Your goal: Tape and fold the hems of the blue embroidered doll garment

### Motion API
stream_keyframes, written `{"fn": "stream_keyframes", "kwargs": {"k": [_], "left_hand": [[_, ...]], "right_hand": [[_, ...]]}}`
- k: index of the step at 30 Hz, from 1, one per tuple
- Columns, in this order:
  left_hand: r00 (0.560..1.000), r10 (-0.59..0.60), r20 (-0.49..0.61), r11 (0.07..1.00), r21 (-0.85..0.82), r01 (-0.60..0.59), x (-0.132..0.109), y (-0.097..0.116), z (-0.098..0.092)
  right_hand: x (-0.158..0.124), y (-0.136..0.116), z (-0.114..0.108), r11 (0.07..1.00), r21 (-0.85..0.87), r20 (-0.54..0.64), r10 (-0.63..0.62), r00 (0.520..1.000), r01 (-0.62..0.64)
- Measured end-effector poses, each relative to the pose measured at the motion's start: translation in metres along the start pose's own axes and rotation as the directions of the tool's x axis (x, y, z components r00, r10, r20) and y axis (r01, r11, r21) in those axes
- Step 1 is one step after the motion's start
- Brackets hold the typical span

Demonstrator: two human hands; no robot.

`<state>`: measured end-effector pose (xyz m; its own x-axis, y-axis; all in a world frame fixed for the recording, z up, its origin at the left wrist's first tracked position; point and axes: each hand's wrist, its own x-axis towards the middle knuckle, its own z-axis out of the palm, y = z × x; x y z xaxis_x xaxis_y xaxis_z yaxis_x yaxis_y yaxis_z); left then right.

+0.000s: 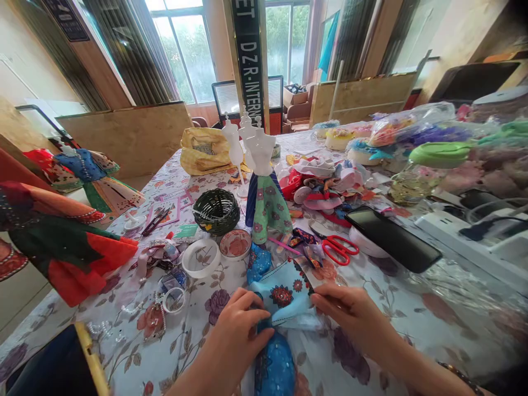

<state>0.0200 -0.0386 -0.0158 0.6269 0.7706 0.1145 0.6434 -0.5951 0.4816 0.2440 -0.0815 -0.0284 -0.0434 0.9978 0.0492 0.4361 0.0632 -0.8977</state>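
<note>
My left hand (237, 327) pinches the left edge of a light blue fabric piece (284, 294) printed with red flowers, low in the middle of the view. My right hand (350, 313) pinches the same piece at its right edge. Under the fabric lies a shiny dark blue sequinned cloth (274, 366), reaching toward me. Just beyond stands a white mini mannequin (264, 187) in a green and blue floral skirt. Red-handled scissors (336, 247) lie to the right of it.
A dark woven basket (216, 209), tape rolls (201, 257) and ribbon scraps lie on the floral tablecloth (124, 352). A black phone (391, 237) rests at right. Dressed mannequins (61, 236) stand at left. Fabric scraps and bags fill the far right.
</note>
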Motion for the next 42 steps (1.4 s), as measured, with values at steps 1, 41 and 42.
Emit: {"fn": "stream_keyframes", "kwargs": {"k": [1,41,42], "left_hand": [[1.0,-0.001,0.004,1.0,-0.001,0.001,0.0,-0.001,0.001],[0.997,0.076,-0.019,0.997,-0.001,-0.076,-0.003,-0.006,0.005],[0.996,0.089,-0.022,0.996,0.015,-0.089,-0.003,-0.006,0.005]], "right_hand": [[-0.001,0.001,0.0,1.0,0.006,-0.001,-0.003,1.0,0.003],[-0.02,0.023,0.005,0.953,-0.16,-0.132,-0.28,0.951,0.258],[-0.021,0.024,0.005,0.952,-0.155,-0.132,-0.286,0.949,0.265]]}}
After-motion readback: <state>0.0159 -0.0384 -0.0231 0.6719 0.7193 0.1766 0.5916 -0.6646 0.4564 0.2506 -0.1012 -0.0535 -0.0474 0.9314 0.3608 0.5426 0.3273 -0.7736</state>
